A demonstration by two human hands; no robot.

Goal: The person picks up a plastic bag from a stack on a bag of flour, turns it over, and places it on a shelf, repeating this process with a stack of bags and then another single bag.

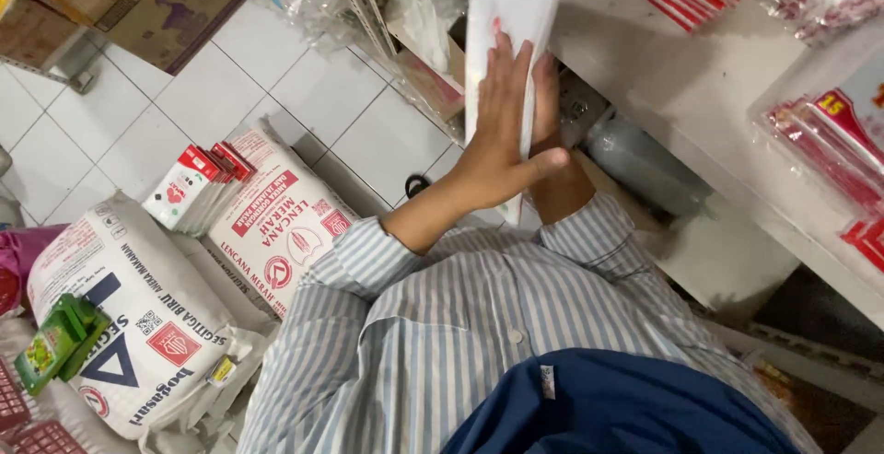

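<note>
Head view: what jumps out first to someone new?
Centre frame, the left hand lies flat on a tall white plastic bag, with the right hand pressed to its other side, mostly hidden. Lower left, two big white flour sacks lie on the tiled floor. At right, red packets line a white counter.

Bag [512, 3] pressed between both hands, left hand [502, 122] before, right hand [545, 104] behind, at counter [681, 95] edge. Packets [829, 122] on counter, right. Sacks [147, 316] on floor [322, 95], left; box [60, 339] on sack.
</note>
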